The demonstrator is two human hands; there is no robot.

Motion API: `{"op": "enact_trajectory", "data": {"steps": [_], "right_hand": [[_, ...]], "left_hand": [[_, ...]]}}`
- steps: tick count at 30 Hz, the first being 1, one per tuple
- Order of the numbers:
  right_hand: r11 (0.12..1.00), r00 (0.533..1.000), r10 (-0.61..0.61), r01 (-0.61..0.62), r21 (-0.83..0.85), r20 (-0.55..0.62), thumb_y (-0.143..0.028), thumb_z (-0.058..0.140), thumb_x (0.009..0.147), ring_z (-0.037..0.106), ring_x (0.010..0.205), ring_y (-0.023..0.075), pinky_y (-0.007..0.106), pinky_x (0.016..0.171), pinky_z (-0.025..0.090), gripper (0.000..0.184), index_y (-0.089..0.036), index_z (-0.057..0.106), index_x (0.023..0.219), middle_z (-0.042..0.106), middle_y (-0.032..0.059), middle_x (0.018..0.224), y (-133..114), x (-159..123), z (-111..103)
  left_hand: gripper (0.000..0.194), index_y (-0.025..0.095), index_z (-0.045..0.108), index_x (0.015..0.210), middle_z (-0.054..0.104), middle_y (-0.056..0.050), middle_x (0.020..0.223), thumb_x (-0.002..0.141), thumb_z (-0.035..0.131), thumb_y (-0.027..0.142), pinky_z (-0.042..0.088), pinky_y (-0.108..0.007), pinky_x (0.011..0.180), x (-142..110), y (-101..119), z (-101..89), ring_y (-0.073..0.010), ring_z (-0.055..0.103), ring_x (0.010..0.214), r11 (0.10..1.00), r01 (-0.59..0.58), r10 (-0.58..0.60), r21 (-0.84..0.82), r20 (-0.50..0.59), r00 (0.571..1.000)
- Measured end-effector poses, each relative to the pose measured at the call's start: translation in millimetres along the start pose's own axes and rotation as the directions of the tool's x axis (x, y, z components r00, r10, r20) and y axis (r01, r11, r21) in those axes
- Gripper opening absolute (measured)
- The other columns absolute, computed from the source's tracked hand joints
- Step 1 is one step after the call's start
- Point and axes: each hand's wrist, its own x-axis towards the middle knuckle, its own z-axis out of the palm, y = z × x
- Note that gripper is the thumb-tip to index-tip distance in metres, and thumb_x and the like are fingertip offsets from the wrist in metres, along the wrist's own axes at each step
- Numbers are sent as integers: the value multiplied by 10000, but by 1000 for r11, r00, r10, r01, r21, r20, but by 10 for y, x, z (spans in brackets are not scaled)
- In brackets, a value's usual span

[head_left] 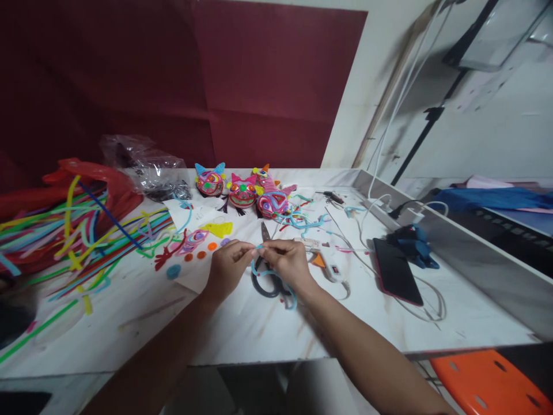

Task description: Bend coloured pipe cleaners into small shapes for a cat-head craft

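My left hand (227,266) and my right hand (289,265) meet over the middle of the table, fingertips pinched together. Between them they grip a light-blue pipe cleaner (260,247), whose bent tail loops down below my right hand. Black-handled scissors (266,286) lie under the hands, blades pointing away from me; the hands partly hide them. Left of my left hand are orange felt dots (211,246), a blue disc (173,271) and a pink, red-ended pipe-cleaner piece (190,242). A white glue gun (332,270) with an orange part rests right of my right hand.
Finished pipe-cleaner animal heads (242,193) stand at the back, with curled scraps (305,219) beside them. Many coloured pipe cleaners (86,230) and a red bag (116,181) fill the left. A phone (396,271) and cables lie right, before a raised table edge (453,253).
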Motion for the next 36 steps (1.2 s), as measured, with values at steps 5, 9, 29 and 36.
{"op": "enact_trajectory", "data": {"steps": [5,9,29,36], "right_hand": [[942,984,177,-162,295,-22,-294,813,570,516,425,110,247,460,441,158,-171,755,649,632,-11,483,-37,-13,101],[897,973,227,-221,384,30,-308,852,524,541,442,107,243,483,461,230,-164,755,674,653,-5,507,-12,-6,125],[588,821,-423,571,-573,384,-142,512,914,635,762,190,282,708,477,166,-170,670,870,670,67,817,58,67,-142],[817,915,-374,403,-412,152,-204,555,857,578,629,150,252,601,436,124,-190,655,785,651,23,715,58,25,-39]], "left_hand": [[174,167,679,733,653,10,596,724,650,339,470,-215,498,-1,18,24,-129,603,537,955,196,-190,-222,51,981],[199,165,668,765,666,3,630,736,633,359,479,-225,528,16,14,4,-137,614,575,935,242,-225,-258,97,970],[142,176,676,784,662,-23,752,866,564,204,488,-232,683,6,-95,-14,-143,633,713,929,-284,264,238,111,958],[149,176,724,735,671,-13,686,770,638,292,479,-224,569,16,-36,-21,-137,623,617,999,54,-54,2,33,998]]}}
